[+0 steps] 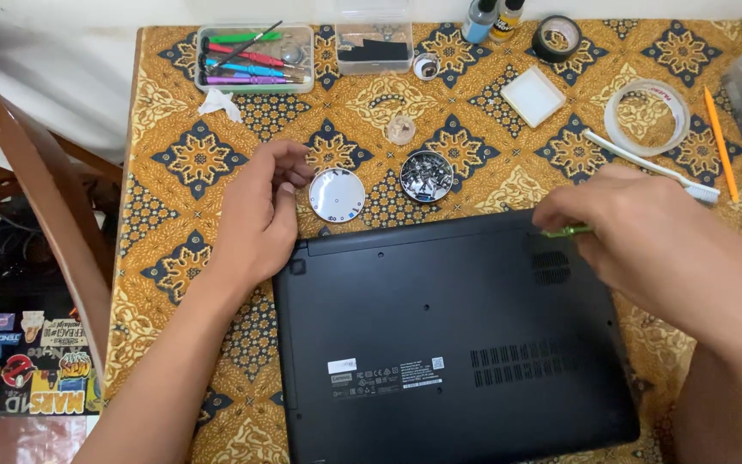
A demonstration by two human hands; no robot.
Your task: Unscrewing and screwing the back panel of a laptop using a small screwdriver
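Note:
A black laptop [440,326] lies upside down on the patterned cloth, its bottom panel facing up. My right hand [646,232] is closed around a green-handled screwdriver [567,230], held over the laptop's far right corner near a vent grille. My left hand [259,210] rests on the cloth just left of the laptop's far left corner, fingers loosely curled, fingertips beside a round white lid [337,195]. To the right of the lid stands a round tin of small screws [427,176].
A clear tray of coloured screwdrivers [255,58] and a clear plastic box [374,43] sit at the back. A tape roll [646,116], white toothbrush [650,166], orange pencil [720,142], black tape [556,38] and white square pad [532,96] lie right. A wooden chair [36,198] stands left.

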